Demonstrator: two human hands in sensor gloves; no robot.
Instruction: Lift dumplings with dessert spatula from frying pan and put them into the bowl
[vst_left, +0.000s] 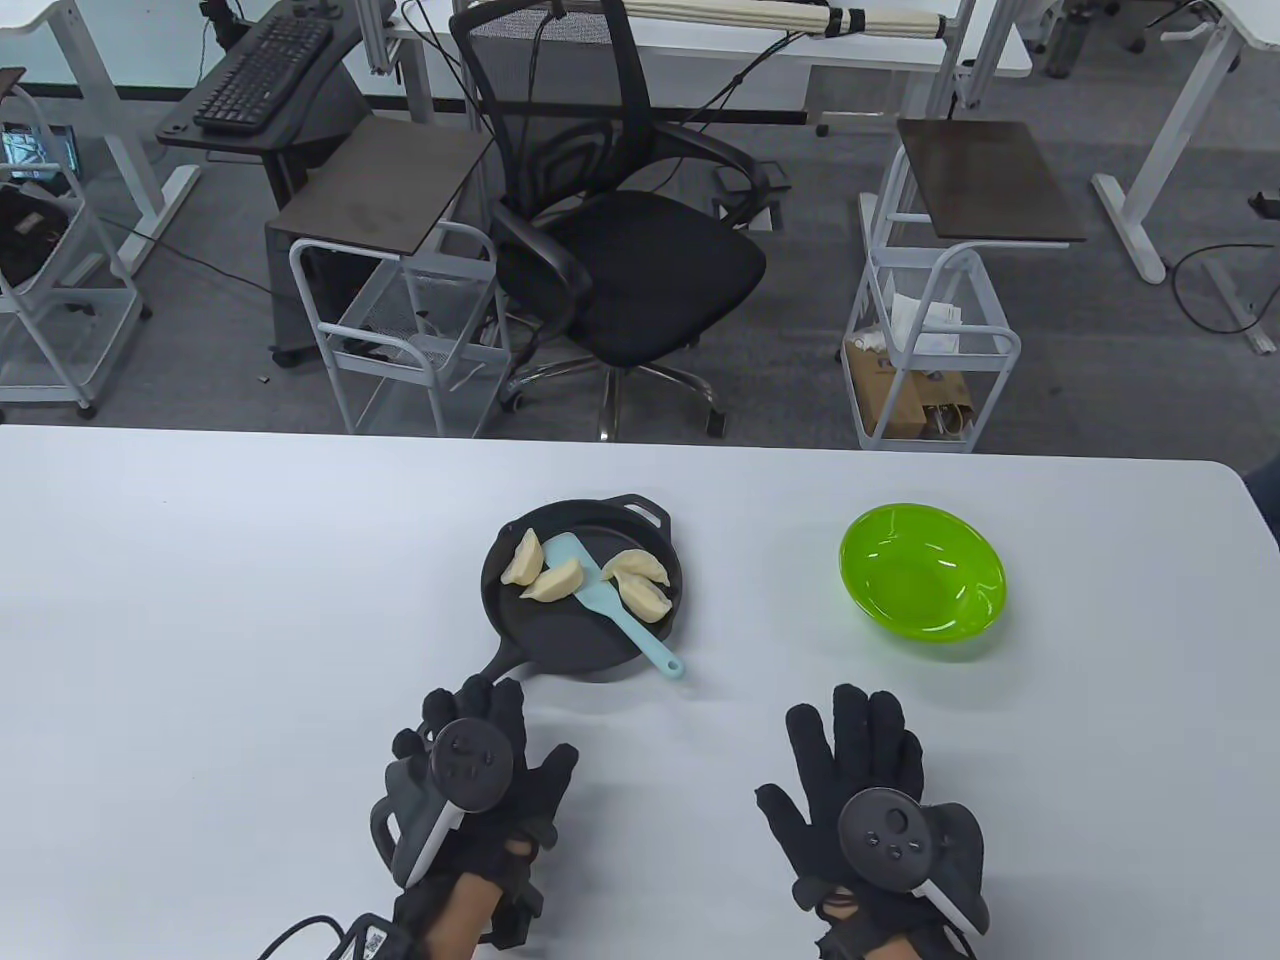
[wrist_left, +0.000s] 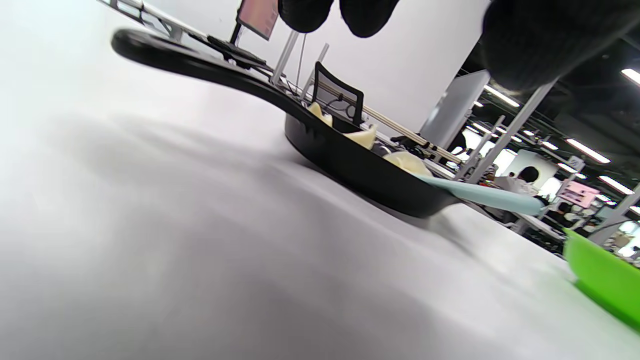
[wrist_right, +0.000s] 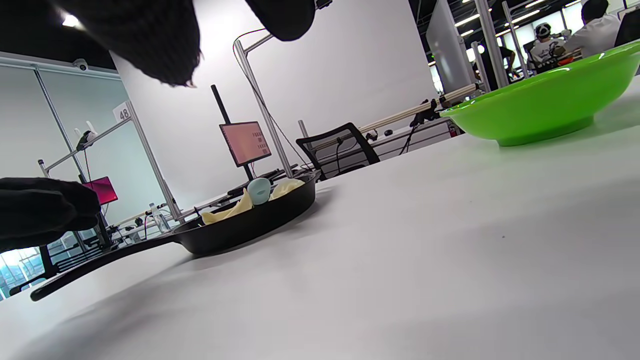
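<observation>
A black frying pan (vst_left: 560, 640) sits mid-table with its long handle (vst_left: 500, 665) pointing toward my left hand (vst_left: 480, 745). Several pale dumplings (vst_left: 545, 580) lie in it. A light blue dessert spatula (vst_left: 610, 600) rests across the pan, its handle end over the near rim. The empty green bowl (vst_left: 920, 580) stands to the right. Both hands lie flat on the table with straight fingers and hold nothing. My left fingertips are just short of the pan handle (wrist_left: 165, 52). My right hand (vst_left: 860, 750) is below the bowl (wrist_right: 545, 105), clear of the pan (wrist_right: 250, 225).
The white table (vst_left: 200, 620) ends at a far edge beyond pan and bowl. Behind it stand a black office chair (vst_left: 620, 250), wire carts (vst_left: 930, 340) and desks. People sit far off in the right wrist view.
</observation>
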